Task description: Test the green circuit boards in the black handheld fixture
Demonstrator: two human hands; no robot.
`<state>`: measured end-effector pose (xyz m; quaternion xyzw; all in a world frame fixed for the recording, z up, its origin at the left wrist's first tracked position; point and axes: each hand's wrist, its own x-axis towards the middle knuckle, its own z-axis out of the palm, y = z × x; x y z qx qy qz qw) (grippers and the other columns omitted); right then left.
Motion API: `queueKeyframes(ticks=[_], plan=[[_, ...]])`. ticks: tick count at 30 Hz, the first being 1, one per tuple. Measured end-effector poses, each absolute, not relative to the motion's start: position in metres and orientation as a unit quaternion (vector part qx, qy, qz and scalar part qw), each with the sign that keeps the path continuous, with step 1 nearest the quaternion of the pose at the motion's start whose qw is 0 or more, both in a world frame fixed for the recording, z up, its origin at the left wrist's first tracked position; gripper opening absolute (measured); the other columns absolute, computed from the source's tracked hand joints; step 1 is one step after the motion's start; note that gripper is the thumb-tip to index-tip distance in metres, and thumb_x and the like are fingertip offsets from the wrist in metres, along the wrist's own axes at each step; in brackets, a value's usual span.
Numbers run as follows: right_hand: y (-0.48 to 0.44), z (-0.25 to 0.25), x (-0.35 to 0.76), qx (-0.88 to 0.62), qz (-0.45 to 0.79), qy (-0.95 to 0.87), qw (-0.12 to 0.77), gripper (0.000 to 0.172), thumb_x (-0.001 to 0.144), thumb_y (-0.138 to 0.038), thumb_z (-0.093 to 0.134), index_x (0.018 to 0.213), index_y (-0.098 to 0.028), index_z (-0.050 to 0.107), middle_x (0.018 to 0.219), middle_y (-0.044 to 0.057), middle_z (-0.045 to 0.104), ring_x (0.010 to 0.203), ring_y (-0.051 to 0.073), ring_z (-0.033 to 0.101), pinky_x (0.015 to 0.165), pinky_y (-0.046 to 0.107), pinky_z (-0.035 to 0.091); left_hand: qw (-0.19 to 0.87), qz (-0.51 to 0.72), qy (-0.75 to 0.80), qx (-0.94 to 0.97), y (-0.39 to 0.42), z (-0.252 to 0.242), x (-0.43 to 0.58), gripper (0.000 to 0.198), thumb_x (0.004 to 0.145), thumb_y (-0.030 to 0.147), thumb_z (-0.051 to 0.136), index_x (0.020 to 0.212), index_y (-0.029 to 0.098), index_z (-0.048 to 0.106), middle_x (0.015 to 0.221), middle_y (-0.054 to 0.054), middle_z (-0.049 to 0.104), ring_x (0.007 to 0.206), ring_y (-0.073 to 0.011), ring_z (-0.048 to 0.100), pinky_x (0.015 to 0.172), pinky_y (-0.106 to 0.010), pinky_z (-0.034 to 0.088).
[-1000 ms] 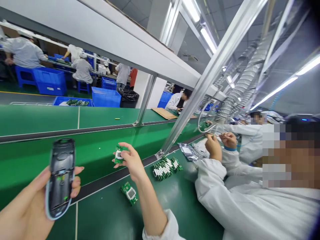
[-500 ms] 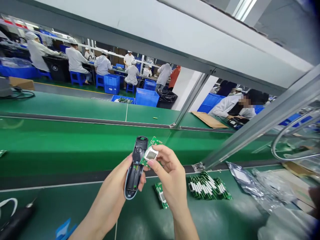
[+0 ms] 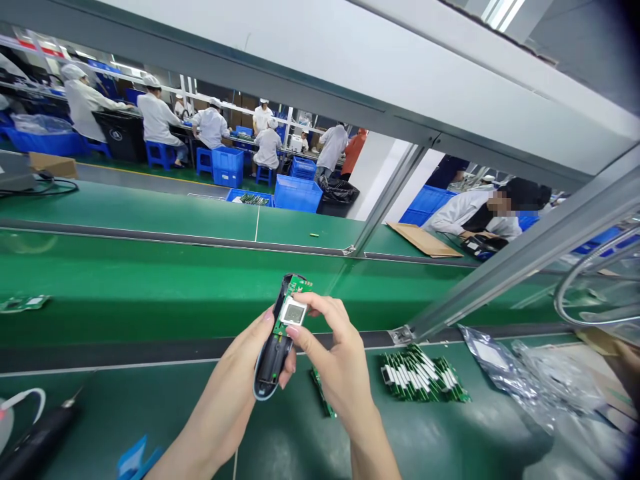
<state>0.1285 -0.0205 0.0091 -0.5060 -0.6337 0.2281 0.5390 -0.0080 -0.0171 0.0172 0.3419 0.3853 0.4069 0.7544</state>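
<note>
A dark handheld device housing (image 3: 273,360), long and with its inside facing up, lies in my left hand (image 3: 239,360), whose fingers wrap round it. Between the thumb and fingers of my right hand (image 3: 337,340) is a green circuit board (image 3: 300,285) with a white-framed grey display. The board lies over the upper part of the housing; whether it is fully seated I cannot tell. Below my right hand another circuit board (image 3: 323,393) rests on the bench, partly hidden. To the right lies a row of several stacked circuit boards (image 3: 420,375) with white edges.
A black electric screwdriver (image 3: 43,427) and blue strip (image 3: 133,460) lie at lower left. Plastic bags (image 3: 520,380) are on the right. One board (image 3: 25,304) sits on the green conveyor belt (image 3: 150,287). A metal post (image 3: 480,267) slants up at right. Several people work beyond.
My right hand has moved the board left, from beside the housing to over its upper part. On the belt, a board has come further into view at the left.
</note>
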Motion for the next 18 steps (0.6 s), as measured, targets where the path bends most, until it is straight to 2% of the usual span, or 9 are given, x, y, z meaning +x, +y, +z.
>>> queueKeyframes(ticks=[6,11,15,18], plan=[[-0.0178,0.0064,0.1271,-0.511,0.191,-0.645,0.536,0.028,0.085,-0.017,0.063,0.109,-0.033,0.066,0.101,0.001,0.063,0.101,0.021,0.053,0.089,0.035,0.046,0.737,0.413,0.395,0.362,-0.0179,0.0147,-0.0069,0.037,0.087,0.056,0.051,0.094,0.021,0.060,0.061,0.001,0.053,0.056,-0.0121,0.041,0.056,-0.023,0.035],[-0.0163,0.0035,0.1280,-0.518,0.176,-0.638,0.541,0.026,0.084,-0.026,0.066,0.109,-0.033,0.067,0.117,0.006,0.050,0.110,0.023,0.052,0.098,0.042,0.044,0.725,0.418,0.397,0.377,-0.0181,0.0168,-0.0067,0.034,0.088,0.055,0.050,0.087,0.022,0.059,0.058,0.002,0.051,0.051,-0.0106,0.038,0.052,-0.022,0.032],[-0.0162,0.0039,0.1297,-0.522,0.193,-0.638,0.532,0.024,0.082,-0.027,0.069,0.105,-0.033,0.066,0.139,0.004,0.040,0.127,0.027,0.043,0.105,0.047,0.039,0.724,0.424,0.395,0.375,-0.0178,0.0181,-0.0051,0.034,0.088,0.054,0.050,0.084,0.022,0.059,0.056,0.002,0.051,0.050,-0.0104,0.038,0.050,-0.022,0.032],[-0.0167,0.0067,0.1308,-0.505,0.216,-0.646,0.530,0.025,0.083,-0.026,0.067,0.107,-0.033,0.065,0.143,0.002,0.042,0.132,0.026,0.041,0.108,0.047,0.038,0.723,0.428,0.397,0.370,-0.0185,0.0181,-0.0033,0.033,0.087,0.054,0.051,0.090,0.022,0.059,0.056,0.002,0.052,0.050,-0.0105,0.039,0.050,-0.022,0.033]])
